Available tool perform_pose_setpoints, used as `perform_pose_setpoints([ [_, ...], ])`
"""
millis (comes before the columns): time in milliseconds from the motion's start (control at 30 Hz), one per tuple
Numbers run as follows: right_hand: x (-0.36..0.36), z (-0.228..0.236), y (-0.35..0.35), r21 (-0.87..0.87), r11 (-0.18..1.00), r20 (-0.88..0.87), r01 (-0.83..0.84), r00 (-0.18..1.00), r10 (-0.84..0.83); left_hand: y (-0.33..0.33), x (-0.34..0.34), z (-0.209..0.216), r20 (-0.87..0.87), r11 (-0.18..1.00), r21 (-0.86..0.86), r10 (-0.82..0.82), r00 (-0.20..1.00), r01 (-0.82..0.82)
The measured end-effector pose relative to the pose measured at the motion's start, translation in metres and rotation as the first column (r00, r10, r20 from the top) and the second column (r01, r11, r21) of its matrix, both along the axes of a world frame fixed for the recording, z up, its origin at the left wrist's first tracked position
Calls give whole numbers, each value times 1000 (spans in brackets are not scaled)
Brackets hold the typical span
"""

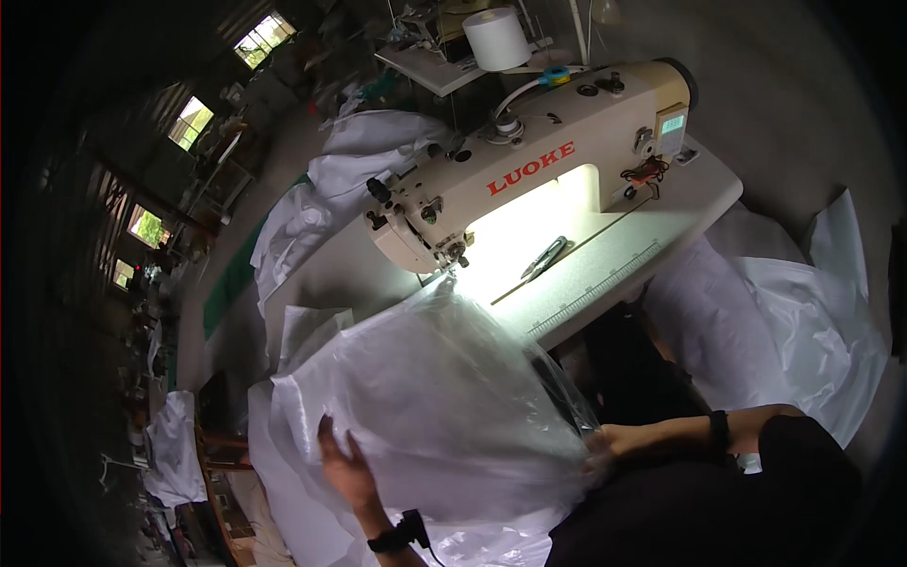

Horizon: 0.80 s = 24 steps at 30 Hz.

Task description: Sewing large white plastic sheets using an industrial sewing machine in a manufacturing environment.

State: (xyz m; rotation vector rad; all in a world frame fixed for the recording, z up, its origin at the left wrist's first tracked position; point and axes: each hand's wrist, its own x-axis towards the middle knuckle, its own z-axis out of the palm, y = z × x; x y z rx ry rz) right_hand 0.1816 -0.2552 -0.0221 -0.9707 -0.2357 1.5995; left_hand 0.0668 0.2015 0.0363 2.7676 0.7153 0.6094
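A large white translucent plastic sheet runs from under the needle of a sewing machine down toward me. My left hand lies against the left part of the sheet, its fingers spread. At the sheet's right edge, my right hand has its fingers closed on the gathered plastic; its fingertips are blurred. On the lit machine bed rests a pair of thread snips, beside a printed ruler scale.
White sheeting is heaped behind the machine and hangs at the right. A white thread cone stands beyond the machine. Farther left is a wooden frame next to more white material.
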Motion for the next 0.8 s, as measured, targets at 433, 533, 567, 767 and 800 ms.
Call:
perform_pose_setpoints([
  [433,2,-38,-36,107,993,304,60,948,-90,-31,45,-7,61,989,-8,-150,987,151],
  [533,7,-40,-24,101,995,457,-14,889,-34,-124,54,-17,-277,726,-26,-666,693,687],
  [567,7,-39,-22,147,988,448,-38,893,-33,-140,55,-29,-325,660,28,-704,632,751],
  [767,2,-36,-28,79,997,485,23,872,-59,-69,29,-39,-307,911,165,-315,898,377],
  [800,0,-36,-29,76,996,492,47,867,-79,-67,23,-33,-255,883,187,-380,889,431],
])
